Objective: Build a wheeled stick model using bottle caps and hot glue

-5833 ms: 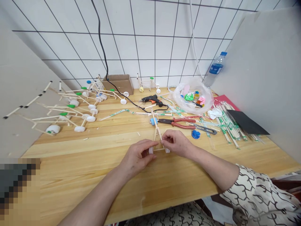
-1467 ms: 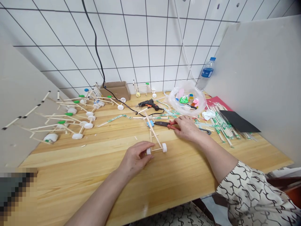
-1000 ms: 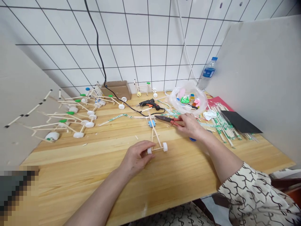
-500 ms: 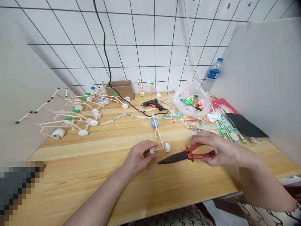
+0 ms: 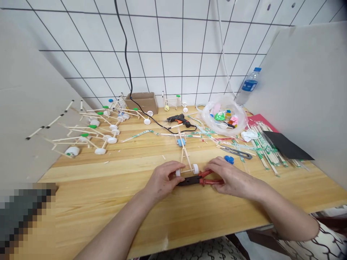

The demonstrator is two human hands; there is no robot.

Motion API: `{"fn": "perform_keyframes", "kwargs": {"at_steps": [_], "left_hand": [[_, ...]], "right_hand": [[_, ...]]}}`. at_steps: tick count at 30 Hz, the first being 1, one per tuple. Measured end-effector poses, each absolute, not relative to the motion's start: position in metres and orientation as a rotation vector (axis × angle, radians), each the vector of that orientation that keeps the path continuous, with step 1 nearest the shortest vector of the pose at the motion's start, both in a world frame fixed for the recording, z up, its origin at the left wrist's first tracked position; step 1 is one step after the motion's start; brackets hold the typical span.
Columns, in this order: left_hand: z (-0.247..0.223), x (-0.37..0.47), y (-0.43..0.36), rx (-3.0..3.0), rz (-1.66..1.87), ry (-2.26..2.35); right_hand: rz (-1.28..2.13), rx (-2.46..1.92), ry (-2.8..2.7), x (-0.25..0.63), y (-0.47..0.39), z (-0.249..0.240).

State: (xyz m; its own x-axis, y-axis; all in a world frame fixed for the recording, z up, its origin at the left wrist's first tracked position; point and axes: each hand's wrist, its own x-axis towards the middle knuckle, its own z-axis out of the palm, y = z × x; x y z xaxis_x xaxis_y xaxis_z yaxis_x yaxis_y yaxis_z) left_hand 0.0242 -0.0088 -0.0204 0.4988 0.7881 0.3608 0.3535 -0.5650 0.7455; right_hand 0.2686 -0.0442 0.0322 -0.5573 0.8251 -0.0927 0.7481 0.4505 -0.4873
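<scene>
A small stick-built tricycle model [image 5: 186,156] stands in front of me, with white cap wheels at the near end and a blue cap wheel [image 5: 181,142] at the far end. My left hand [image 5: 164,179] pinches its near left white wheel [image 5: 178,172]. Red-handled long-nose pliers [image 5: 202,179] are held by the handles in my right hand [image 5: 226,177]. Their dark jaws lie just on the near side of the axle, tip close to my left fingertips. Whether the tip touches anything is hidden. Near my right hand lies a blue bottle cap [image 5: 229,159].
Several finished-looking stick models [image 5: 89,135] stand at the left. Behind are a cardboard box [image 5: 142,102] and a glue gun [image 5: 179,119] with its cord. At the right are a plastic bowl [image 5: 207,124], a grey cutter [image 5: 238,153], wrapped sticks [image 5: 262,153], black card [image 5: 288,145] and a bottle [image 5: 249,85].
My right hand has brought the pliers leftward, up against the near end of the model. The blue bottle cap now shows fully. My left hand keeps its pinch on the wheel.
</scene>
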Motion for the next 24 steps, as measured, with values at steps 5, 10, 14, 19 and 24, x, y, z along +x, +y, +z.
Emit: {"fn": "perform_keyframes", "kwargs": {"at_steps": [5, 10, 14, 19, 24], "left_hand": [[-0.019, 0.024, -0.008, 2.135, 0.933, 0.935], [-0.020, 0.023, -0.008, 2.157, 0.920, 0.940], [-0.020, 0.023, -0.008, 2.194, 0.904, 0.946], [-0.016, 0.023, -0.009, 2.228, 0.904, 0.955], [-0.020, 0.023, -0.008, 2.225, 0.907, 0.945]], "right_hand": [[0.734, -1.411, -2.512, 0.267, -0.043, 0.034], [0.605, -1.385, -2.480, 0.268, -0.035, 0.034], [0.511, -1.400, -2.372, 0.251, -0.015, 0.028], [0.644, -1.473, -2.356, 0.221, 0.002, 0.023], [0.746, -1.471, -2.287, 0.213, 0.002, 0.022]]}}
